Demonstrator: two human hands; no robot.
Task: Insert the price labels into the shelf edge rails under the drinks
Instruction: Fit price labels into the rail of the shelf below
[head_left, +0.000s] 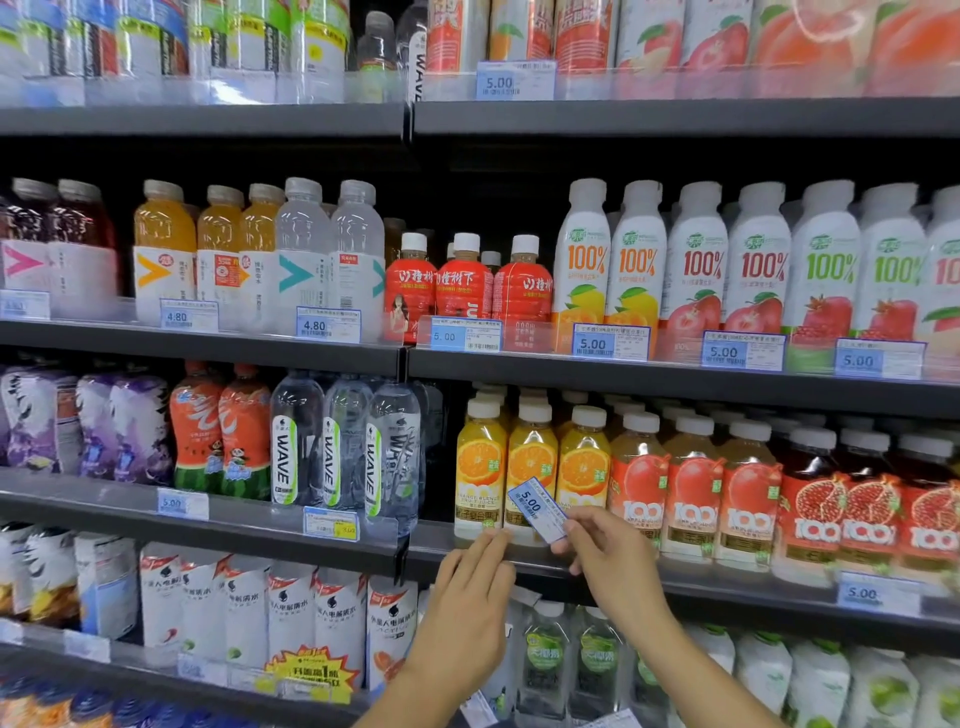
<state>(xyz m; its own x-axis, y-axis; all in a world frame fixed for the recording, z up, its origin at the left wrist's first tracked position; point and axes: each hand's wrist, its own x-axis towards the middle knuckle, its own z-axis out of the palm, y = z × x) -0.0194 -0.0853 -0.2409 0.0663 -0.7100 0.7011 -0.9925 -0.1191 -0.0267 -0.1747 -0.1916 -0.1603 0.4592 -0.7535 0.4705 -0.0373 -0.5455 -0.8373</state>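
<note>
Right hand (602, 551) holds a price label (535, 512) at the front edge of the juice shelf (753, 610).

The right-hand grip is narrow: thumb and fingertips pinch the lower right end of the blue-and-white "5.00" label. The label sits tilted, its upper left end raised in front of the orange juice bottles (480, 467), just above the clear shelf edge rail (428, 543) and not in it. The left hand (467, 587) holds nothing; its fingers are straight and close together, with the tips touching the rail at the shelf's front edge, just left of the label. Further right along the same edge, another 5.00 label (878, 595) sits in the rail under the pomegranate juice bottles (810, 499). On the neighbouring shelf to the left, a label (330, 522) sits below the WAVE water bottles (332, 447).
</note>
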